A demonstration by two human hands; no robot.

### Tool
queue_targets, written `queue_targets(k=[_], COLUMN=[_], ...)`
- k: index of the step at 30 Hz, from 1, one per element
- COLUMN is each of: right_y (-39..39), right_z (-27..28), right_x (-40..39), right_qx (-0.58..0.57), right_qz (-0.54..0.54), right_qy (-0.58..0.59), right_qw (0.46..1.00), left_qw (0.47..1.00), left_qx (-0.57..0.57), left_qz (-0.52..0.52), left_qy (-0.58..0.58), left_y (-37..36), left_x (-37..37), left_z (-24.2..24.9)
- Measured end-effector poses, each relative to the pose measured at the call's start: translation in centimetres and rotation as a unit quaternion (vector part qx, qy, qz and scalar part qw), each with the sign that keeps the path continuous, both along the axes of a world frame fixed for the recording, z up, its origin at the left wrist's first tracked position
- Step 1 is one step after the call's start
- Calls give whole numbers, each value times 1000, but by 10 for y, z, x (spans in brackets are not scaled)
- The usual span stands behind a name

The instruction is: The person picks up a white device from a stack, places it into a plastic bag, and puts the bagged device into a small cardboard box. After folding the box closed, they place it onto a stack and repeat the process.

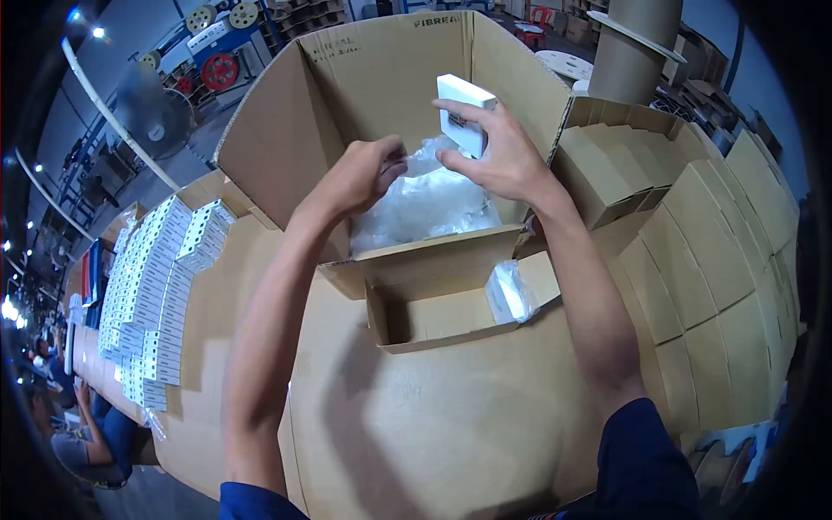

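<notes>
Our right hand (504,163) holds a small white box (461,130) up inside a large open carton (390,78), fingers clamped on it. Our left hand (362,178) curls beside clear plastic (429,204) filling the carton; we cannot tell whether its fingers grip any. Nearer us on the brown surface (451,425) is a smaller open box (433,295) with a plastic-wrapped packet (510,292) at its right end. White cartons (143,286) stand stacked at our left.

The left sleeve (256,503) and right sleeve (646,464) are dark navy, ending around the elbows. Forearms (589,277), left hand (368,173) and right hand (504,158) are bare. A reddish marking (548,516) is possibly on the shirt.
</notes>
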State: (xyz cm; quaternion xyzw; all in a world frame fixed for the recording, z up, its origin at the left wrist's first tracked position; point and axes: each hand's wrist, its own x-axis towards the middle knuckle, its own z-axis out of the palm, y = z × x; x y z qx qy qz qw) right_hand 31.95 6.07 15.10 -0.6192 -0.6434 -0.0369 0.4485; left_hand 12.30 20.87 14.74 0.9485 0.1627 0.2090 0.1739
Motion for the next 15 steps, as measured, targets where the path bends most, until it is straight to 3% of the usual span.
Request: queue_targets(k=[3,6,8,10,12,15], right_y=[-28,-65,-83,-109,-137,-170], right_z=[14,15,-1,-13,-29,-60], right_x=[-13,-35,-51,-82,-111,-154], right_qx=[13,14,34,16,-77,-81], right_qz=[16,46,108,175,244,211], right_qy=[42,152,247,303,445,456], right_qw=[999,987,962,937,858,861], left_qw=[996,965,950,921,889,843], left_qx=[-74,-181,-228,-296,-355,-431], left_qz=[32,-19,-5,-30,-17,14], left_qy=[-50,-187,-214,-252,-287,-322], left_y=[-44,-75,-117,-151,-192,-238], left_x=[-41,-81,-109,-130,-144,-165], left_z=[34,21,22,5,-9,-44])
